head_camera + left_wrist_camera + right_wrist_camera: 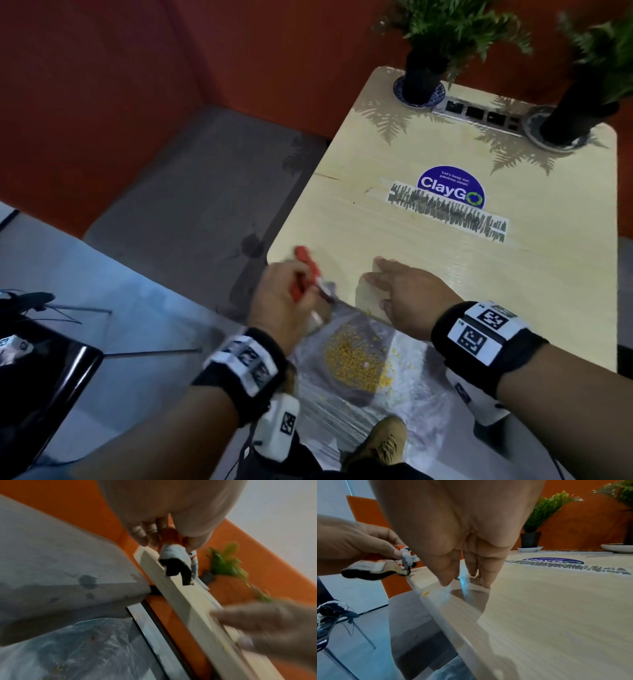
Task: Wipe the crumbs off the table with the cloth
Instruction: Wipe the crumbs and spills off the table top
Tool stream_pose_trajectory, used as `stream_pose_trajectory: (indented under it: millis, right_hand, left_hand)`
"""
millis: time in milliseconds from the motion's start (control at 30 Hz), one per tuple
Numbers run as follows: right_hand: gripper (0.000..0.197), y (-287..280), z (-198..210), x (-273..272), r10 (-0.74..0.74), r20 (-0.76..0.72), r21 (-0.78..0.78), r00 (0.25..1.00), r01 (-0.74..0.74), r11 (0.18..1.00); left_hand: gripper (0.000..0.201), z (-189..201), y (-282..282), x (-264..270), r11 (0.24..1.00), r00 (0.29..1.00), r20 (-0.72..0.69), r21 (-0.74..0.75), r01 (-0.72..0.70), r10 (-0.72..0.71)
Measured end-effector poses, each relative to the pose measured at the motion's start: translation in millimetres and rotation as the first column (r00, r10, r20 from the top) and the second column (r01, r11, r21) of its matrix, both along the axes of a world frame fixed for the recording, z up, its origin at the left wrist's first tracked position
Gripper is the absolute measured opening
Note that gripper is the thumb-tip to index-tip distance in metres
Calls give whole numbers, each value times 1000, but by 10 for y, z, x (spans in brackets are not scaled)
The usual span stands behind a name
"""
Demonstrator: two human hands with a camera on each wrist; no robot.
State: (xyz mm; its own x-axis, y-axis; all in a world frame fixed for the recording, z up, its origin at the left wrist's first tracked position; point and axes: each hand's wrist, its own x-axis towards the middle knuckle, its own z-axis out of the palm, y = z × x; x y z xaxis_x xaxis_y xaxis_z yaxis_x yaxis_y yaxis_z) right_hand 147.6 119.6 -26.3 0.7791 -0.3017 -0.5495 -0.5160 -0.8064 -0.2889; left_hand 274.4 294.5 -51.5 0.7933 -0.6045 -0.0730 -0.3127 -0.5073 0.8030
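At the near left corner of the light wood table, right hand lies flat, fingers straight and together, tips pressing the tabletop just inside the edge; in the right wrist view the fingertips touch the surface, a few yellow crumbs sit on the rim beside them. No separate wiping cloth can be made out under this hand. Left hand is curled round a bunched orange, white and black cloth, pinched between thumb and fingers, held at the table's edge; left wrist view shows the cloth's black and white end hanging down onto the tabletop rim. Below the edge, between the hands, a clear plastic sheet is spread over the floor with a heap of yellow crumbs on it, some scattered to its right. A tan shoe stands on the sheet. Farther along the table: round blue ClayGo sticker, scribbled-over tape strip, power socket strip, two potted ferns on saucers at the far end. Dark chair at left, orange wall behind.
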Motion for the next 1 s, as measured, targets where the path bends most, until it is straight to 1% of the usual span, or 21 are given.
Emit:
stream_pose_trajectory:
  millis: [67, 100, 133, 167, 200, 267, 300, 367, 400, 433, 500, 566, 600, 666, 733, 766, 800, 866, 900, 933, 1000]
  right_hand:
    - [56, -52, 7, -7, -8, -8, 17, 1000, 8, 1000]
    - [55, -76, 1, -9, -20, 9, 24, 1000, 20, 1000]
    - [54, -89, -2, -16, -36, 27, 34, 999, 35, 999]
    - [53, -94, -8, -26, -58, 43, 50, 997, 55, 997]
    - [52, -85, -10, -50, -79, 59, 67, 995, 75, 995]
    - [48, -31, 4, -139, -97, 106, 88, 990, 88, 992]
    - [44, 3, 19, -203, -103, 145, 92, 984, 90, 992]
    - [34, 62, 48, -343, -172, 259, 138, 951, 139, 981]
    - [30, 71, 52, -429, -237, 312, 178, 920, 188, 966]
    - [28, 67, 35, -521, -305, 354, 208, 884, 243, 947]
    - [28, 51, -39, -722, -400, 428, 212, 810, 340, 916]
    - [30, 90, -117, -914, -430, 478, 226, 766, 366, 903]
    - [32, 130, -150, -1007, -437, 475, 257, 764, 354, 899]
    - [40, 232, -190, -1135, -433, 431, 300, 792, 327, 896]
    - [44, 315, -236, -1186, -425, 449, 270, 786, 333, 903]
    - [44, 342, -263, -1185, -421, 481, 241, 769, 346, 907]
    - [45, 364, -285, -1167, -409, 514, 205, 754, 355, 912]
    - [47, 386, -312, -1108, -367, 552, 126, 748, 361, 924]
    - [48, 394, -317, -1080, -347, 552, 94, 758, 357, 929]
    - [49, 407, -318, -1061, -324, 542, 70, 776, 342, 937]
    - [55, 422, -310, -1060, -253, 514, 26, 820, 280, 960]
  left_hand:
    - [35, -17, 11, 241, 960, 957, -98, -45, -277, 272]
    - [33, -29, -17, 291, 934, 928, -130, -33, -355, 349]
    - [31, -33, -66, 276, 920, 911, -146, -24, -392, 385]
    - [29, -47, -124, 204, 920, 909, -163, -17, -391, 384]
    - [27, -60, -193, 76, 931, 916, -181, -6, -364, 357]
    - [22, -67, -324, -254, 966, 948, -187, 49, -252, 257]
    - [20, -69, -383, -406, 981, 973, -143, 85, -173, 184]
    - [18, -105, -468, -603, 990, 999, 18, 140, 29, -32]
    - [19, -126, -500, -677, 974, 981, 96, 167, 151, -168]
    - [21, -157, -522, -743, 942, 942, 154, 206, 265, -299]
    - [24, -201, -555, -884, 857, 845, 205, 275, 435, -494]
    - [20, -241, -547, -987, 790, 776, 179, 258, 556, -605]
    - [19, -266, -544, -1024, 755, 744, 156, 246, 608, -650]
    - [23, -262, -543, -1057, 678, 672, 118, 231, 698, -731]
    - [26, -233, -519, -1037, 630, 619, 122, 196, 751, -776]
    - [27, -215, -500, -992, 644, 627, 147, 181, 743, -765]
    - [29, -211, -484, -919, 694, 671, 181, 158, 702, -719]
    - [29, -241, -458, -728, 821, 783, 252, 121, 557, -568]
    - [28, -249, -445, -664, 841, 794, 279, 146, 521, -540]
    - [28, -258, -431, -641, 824, 772, 287, 193, 533, -567]
    - [27, -270, -446, -707, 732, 707, 206, 295, 614, -677]
